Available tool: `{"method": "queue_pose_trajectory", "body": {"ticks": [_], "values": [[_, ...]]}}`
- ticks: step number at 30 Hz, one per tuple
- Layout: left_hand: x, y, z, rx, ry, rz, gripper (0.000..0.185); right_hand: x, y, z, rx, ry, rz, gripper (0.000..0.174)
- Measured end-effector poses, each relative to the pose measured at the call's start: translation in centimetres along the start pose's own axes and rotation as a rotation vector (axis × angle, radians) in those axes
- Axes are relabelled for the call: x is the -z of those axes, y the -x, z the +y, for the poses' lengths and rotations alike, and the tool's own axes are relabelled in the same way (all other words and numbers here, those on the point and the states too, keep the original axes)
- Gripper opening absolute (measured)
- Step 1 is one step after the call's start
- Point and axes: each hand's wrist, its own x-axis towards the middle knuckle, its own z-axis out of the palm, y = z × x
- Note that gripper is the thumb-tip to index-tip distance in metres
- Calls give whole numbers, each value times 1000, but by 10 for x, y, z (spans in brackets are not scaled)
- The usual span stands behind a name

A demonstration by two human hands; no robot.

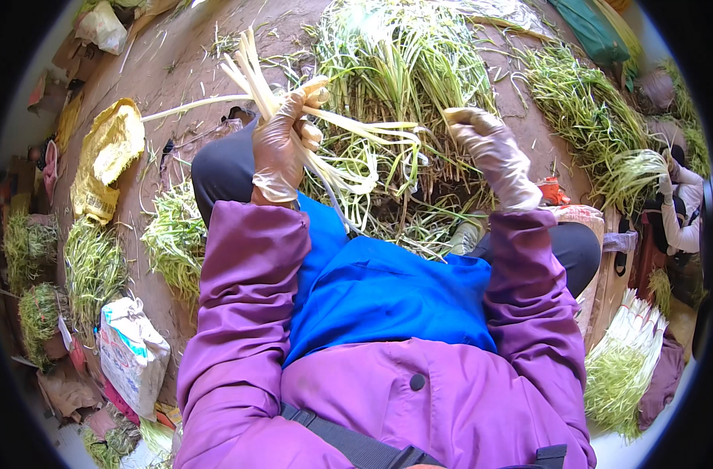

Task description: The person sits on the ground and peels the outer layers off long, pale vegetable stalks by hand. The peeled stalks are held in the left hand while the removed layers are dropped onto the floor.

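Observation:
My left hand [280,140], in a thin translucent glove, grips a small bundle of pale leafy stalks [252,79] that look like garlic shoots. Their white ends point up and away; the limp leaves [350,176] trail below the fist. One stalk [195,105] sticks out sideways to the left. My right hand [488,146], gloved too, is raised to the right with its fingers curled and fingertips together. Whether a thin piece is pinched there cannot be made out. Beyond and between both hands lies a large heap of the same green stalks [400,76], roots towards me.
A blue apron [391,293] covers my lap. More stalks [585,99] lie at right, near another person's arm [681,228]. Tied white-stemmed bundles [623,357] rest at lower right. At left are a yellow woven sack [107,158], a leafy pile [177,234] and a white bag [133,357].

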Motion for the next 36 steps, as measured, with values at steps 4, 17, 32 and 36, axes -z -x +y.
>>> {"method": "queue_pose_trajectory", "body": {"ticks": [4, 17, 32, 36], "values": [[-2, 2, -1, 1, -19, -1, 27, -31, -2, -4, 173, 91, -132, 40], [-13, 12, 1, -4, -156, -62, 29, -55, -8, -29, 659, 537, 85, 6], [3, -4, 3, -47, 78, -36, 37, -34, -3, 25, 86, 431, -159, 44], [6, -4, 1, -17, 91, -64, 36, -55, -3, 18, 263, 454, -44, 39]]}}
